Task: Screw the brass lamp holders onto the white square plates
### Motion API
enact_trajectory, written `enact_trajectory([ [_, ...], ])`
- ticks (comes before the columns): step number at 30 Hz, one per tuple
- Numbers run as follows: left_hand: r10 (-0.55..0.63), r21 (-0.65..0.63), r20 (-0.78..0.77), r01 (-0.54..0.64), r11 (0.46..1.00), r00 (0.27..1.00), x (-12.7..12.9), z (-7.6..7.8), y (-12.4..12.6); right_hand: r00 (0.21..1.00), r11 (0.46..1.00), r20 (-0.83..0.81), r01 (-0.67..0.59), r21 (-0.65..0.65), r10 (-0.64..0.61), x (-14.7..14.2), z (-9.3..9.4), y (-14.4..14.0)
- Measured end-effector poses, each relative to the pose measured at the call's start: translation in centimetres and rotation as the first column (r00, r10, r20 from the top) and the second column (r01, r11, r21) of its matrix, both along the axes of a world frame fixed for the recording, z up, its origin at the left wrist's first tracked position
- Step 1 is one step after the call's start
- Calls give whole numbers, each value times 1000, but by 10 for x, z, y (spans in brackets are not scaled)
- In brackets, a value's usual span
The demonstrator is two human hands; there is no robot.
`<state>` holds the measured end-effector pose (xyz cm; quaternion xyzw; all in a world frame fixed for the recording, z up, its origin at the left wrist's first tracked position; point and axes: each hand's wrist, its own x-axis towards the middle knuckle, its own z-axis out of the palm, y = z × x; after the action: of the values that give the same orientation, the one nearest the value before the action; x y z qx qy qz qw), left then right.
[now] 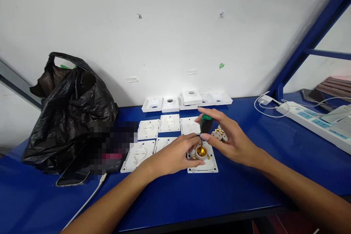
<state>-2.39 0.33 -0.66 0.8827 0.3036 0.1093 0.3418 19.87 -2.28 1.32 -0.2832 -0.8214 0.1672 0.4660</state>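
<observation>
My right hand [233, 140] is closed around the green and black handle of a screwdriver [206, 124]. The screwdriver stands nearly upright, its shaft reaching down into a round lamp socket [202, 152] with a brass-coloured inside. Thumb and fingers of my left hand [174, 155] grip the socket from its left side. Under the socket lies a square white base plate [203, 169]; small brass pieces show beside the socket. Where the screwdriver tip meets the socket is hard to make out.
Several white base plates [140, 153] lie left of and behind the hands. White covers [170, 105] line the wall. Round sockets [217, 136] sit behind my right hand. A black plastic bag [74, 109], a phone [74, 175] and a power strip [315, 117] flank the blue table [170, 204].
</observation>
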Motion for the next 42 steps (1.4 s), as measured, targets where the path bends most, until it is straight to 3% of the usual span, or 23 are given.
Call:
enact_trajectory([
  [5, -5, 0, 6, 5, 1000, 1000, 0, 0, 0, 1000, 988, 2, 21, 151, -21, -1, 5, -2],
  [10, -2, 4, -13, 2, 1000, 1000, 0, 1, 0, 997, 995, 75, 12, 95, -19, 1, 0, -2],
  [15, -12, -1, 3, 12, 1000, 1000, 0, 1, 0, 999, 961, -16, 46, 273, -44, 0, -6, 1],
  [18, -7, 9, 1, 7, 1000, 1000, 0, 0, 0, 995, 983, 88, 28, 182, -45, -1, -3, -1],
  [23, -5, -2, 0, 5, 1000, 1000, 0, 1, -1, 995, 966, 27, 91, 241, -101, -2, 0, -3],
  [27, -13, 11, -20, 13, 1000, 1000, 1, 2, 0, 996, 982, 55, 62, 180, -73, -2, 0, -1],
  [31, -10, 0, -5, 10, 1000, 1000, 1, 2, 0, 994, 959, 11, 101, 265, -108, -2, 0, -2],
  [36, -7, 8, -10, 7, 1000, 1000, 1, 2, 0, 997, 989, 64, 43, 140, -53, -2, -3, -3],
  [40, -11, 3, 4, 11, 1000, 1000, 0, 1, 0, 996, 980, -88, 36, 195, -20, -3, -7, -2],
  [42, -2, 1, 6, 2, 1000, 1000, 0, 1, 0, 999, 981, -53, 15, 192, -5, -3, -6, -2],
])
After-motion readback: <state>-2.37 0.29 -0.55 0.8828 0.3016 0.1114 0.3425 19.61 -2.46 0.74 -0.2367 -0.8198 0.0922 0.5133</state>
